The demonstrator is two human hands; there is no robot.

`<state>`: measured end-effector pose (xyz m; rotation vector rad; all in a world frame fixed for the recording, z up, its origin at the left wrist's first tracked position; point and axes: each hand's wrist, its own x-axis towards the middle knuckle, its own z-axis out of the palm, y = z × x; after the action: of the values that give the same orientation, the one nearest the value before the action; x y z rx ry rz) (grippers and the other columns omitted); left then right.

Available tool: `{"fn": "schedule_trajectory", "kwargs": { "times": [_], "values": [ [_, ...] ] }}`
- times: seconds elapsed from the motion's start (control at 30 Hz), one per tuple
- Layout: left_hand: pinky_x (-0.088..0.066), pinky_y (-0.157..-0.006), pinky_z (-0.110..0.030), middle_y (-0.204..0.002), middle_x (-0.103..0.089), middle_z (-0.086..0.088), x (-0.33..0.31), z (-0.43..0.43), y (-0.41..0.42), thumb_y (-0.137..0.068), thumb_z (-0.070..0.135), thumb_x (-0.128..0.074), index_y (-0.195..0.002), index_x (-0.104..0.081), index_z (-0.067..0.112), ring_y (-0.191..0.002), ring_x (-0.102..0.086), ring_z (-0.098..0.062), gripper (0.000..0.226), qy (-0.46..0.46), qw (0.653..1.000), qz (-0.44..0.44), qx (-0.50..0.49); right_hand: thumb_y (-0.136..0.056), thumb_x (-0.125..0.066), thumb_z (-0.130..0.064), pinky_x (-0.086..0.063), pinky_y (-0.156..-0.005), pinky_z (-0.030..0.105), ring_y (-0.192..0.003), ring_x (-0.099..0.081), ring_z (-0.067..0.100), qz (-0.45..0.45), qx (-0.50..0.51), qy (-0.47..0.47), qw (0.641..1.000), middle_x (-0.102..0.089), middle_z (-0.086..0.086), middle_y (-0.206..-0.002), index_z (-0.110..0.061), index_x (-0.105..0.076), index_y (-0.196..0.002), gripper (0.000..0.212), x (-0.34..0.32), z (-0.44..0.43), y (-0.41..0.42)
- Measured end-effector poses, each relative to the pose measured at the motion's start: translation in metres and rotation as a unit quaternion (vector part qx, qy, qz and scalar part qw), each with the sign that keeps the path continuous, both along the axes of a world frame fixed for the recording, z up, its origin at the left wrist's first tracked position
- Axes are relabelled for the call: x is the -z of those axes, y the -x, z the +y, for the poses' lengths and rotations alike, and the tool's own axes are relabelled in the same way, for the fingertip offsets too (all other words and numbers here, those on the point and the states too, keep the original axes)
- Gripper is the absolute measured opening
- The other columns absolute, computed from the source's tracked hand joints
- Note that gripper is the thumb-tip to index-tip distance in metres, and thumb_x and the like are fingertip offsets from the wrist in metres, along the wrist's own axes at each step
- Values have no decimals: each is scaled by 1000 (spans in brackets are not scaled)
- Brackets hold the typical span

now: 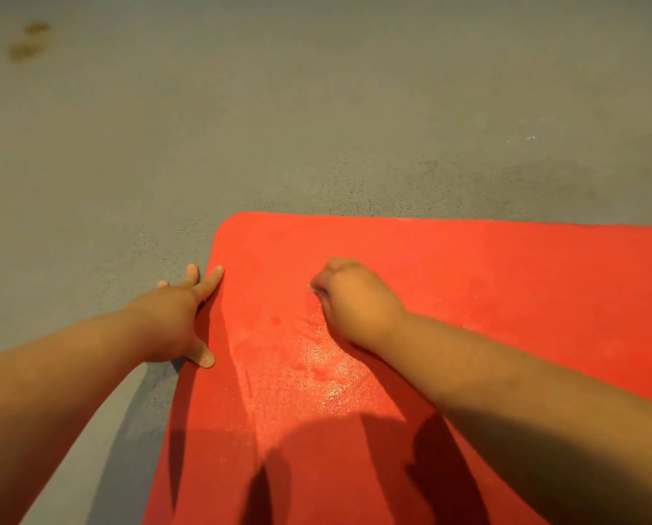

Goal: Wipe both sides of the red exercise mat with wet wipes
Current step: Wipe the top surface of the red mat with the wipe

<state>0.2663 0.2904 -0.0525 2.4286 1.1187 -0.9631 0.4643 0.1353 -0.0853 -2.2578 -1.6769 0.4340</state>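
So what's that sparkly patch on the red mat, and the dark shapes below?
Head view: the sparkle is light glaring off a wet-looking patch of the red mat between the left hand and the right hand gripping a wipe; the dark shapes are probably the person's shadows; the picture is tinted warm orange.

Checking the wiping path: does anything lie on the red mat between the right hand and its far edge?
Nothing visible does. The right hand rests on the red mat, and the surface up to its far edge is bare. The left hand lies at the left edge, aside.
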Motion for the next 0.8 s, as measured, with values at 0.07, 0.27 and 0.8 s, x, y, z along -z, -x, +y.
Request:
{"fn": "schedule_trajectory", "kwargs": {
  "times": [0.07,0.27,0.8],
  "values": [
    [-18,-117,-47,-158,17,-3,0,1,-1,-58,42,-89,-145,23,35,-146,-3,-39,142,-3,1000,-1,5,-88,-56,-10,-42,-86,29,-100,-58,27,-23,-2,10,1000,-63,8,-103,-16,-70,-106,23,-5,-1,-33],
    [-20,-116,-47,-158,19,0,1,1,-3,-58,41,-89,-145,24,37,-145,-3,-39,143,-3,1000,5,2,-87,-53,-4,-48,-85,38,-99,-61,38,-69,360,54,929,-66,26,-105,1,-70,-101,23,-18,-20,-137],
    [-21,-115,-53,-157,23,1,1,4,-5,-58,37,-90,-143,24,41,-144,3,-43,143,7,1000,-5,-9,-83,-49,0,-49,-81,32,-97,-63,33,-37,266,26,963,-68,20,-103,-1,-71,-100,28,-7,44,-64]
  ]
}}
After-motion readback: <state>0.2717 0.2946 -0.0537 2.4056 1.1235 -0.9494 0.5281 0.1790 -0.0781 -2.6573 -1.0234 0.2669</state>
